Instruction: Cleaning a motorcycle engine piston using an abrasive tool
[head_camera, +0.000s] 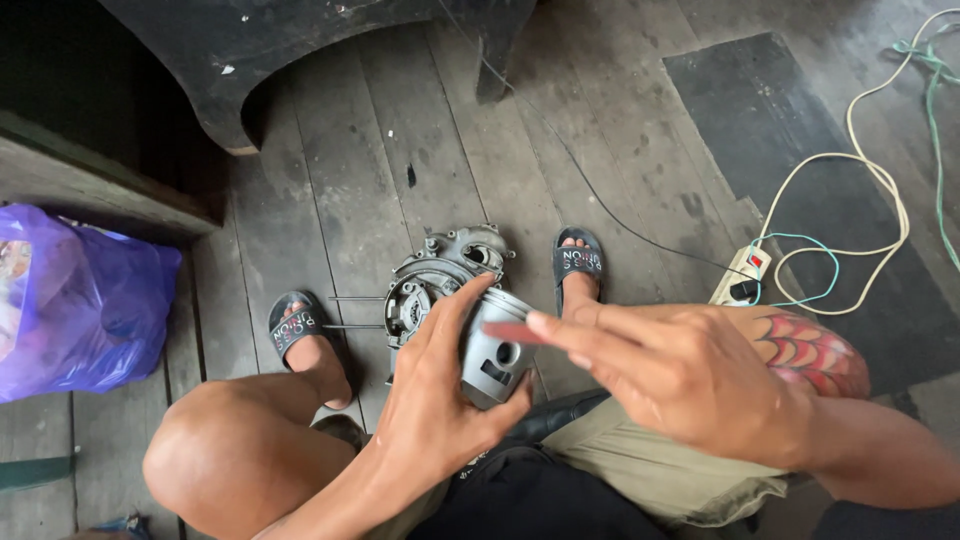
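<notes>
My left hand (440, 385) grips a grey metal piston (497, 350), fingers wrapped over its top and thumb under its skirt. My right hand (660, 365) pinches a thin red strip (515, 333) and lays it against the piston's upper edge. Below the piston, on the wooden plank floor, lies a grey engine casing (440, 270) with two thin studs sticking out to the left. I sit with knees apart, and my sandalled feet rest on either side of the casing.
A purple plastic bag (75, 300) lies at the left beside a wooden ledge. A white power strip (742, 277) with cream and green cables sits at the right on a dark mat. A dark furniture base (260, 50) stands at the top.
</notes>
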